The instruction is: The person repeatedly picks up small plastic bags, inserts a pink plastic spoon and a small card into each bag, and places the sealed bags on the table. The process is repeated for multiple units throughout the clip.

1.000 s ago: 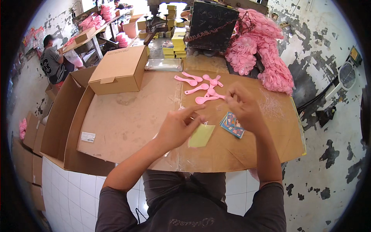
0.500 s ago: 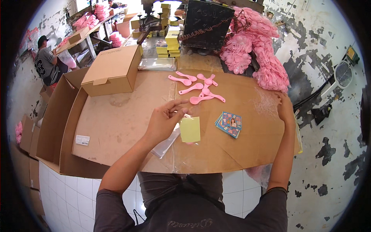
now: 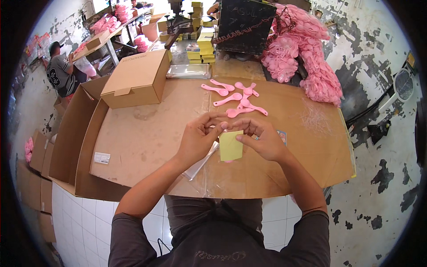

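Note:
In front of me my left hand (image 3: 201, 137) is closed in a pinch at the top of a small clear bag with a yellow card (image 3: 230, 149). A bit of pink shows below the card. My right hand (image 3: 263, 137) meets it from the other side, its thumb on the card's upper right corner and its fingers bent behind; whether they also hold a thin strand, I cannot tell. Flat clear plastic bags (image 3: 199, 165) lie under my left wrist. Several pink spoons (image 3: 245, 103) lie beyond my hands. Blue printed cards (image 3: 283, 135) are mostly hidden by my right hand.
A closed cardboard box (image 3: 133, 80) stands at the back left, beside an open carton (image 3: 73, 138). Loose clear strands (image 3: 316, 119) lie at the right, near heaped pink spoons in bags (image 3: 318, 78). Yellow card stacks (image 3: 205, 44) stand behind. A person (image 3: 60, 73) is at the far left.
My right hand has come from the clear strands at the right edge to the yellow card, now covering most of the blue cards. My left hand keeps its pinch.

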Tool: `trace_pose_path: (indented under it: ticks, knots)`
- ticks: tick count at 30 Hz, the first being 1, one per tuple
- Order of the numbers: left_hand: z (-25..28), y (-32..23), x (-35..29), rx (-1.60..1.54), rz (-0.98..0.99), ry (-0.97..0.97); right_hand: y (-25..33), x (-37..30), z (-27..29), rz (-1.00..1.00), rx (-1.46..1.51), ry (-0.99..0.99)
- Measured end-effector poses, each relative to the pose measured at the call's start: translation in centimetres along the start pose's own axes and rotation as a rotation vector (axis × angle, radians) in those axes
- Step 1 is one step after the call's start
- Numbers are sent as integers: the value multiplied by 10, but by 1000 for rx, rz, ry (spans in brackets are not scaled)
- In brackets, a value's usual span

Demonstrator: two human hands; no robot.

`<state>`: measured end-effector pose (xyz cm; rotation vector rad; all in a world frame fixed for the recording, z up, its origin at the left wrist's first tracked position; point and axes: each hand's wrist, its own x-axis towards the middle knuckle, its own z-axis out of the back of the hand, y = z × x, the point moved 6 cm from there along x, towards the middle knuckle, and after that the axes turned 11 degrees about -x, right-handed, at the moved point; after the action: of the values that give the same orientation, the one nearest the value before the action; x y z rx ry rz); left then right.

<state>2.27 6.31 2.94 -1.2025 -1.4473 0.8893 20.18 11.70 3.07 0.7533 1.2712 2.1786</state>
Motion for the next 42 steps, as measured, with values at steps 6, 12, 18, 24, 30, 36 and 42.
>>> trace_pose_path:
  ticks: [6, 12, 18, 24, 30, 36, 42]
  knots:
    - [12, 23, -5, -81, 89, 54, -17, 1, 2, -17, 134, 22]
    - [11, 32, -7, -20, 160, 9, -27, -5, 7, -109, 140, -126]
    - [16, 37, -9, -56, 61, 0, -43, -4, 10, -151, 149, -96]
    - [18, 35, -10, -43, 85, 53, -41, -6, 16, -70, 53, -104]
    - [25, 37, -8, -183, 118, 38, -34, -7, 19, -83, 116, -107]
    - [20, 34, -9, -36, 143, 37, -46, -7, 16, -20, 16, -106]
    - [21, 34, -9, 5, 170, 28, -45, -5, 10, -61, 204, -92]
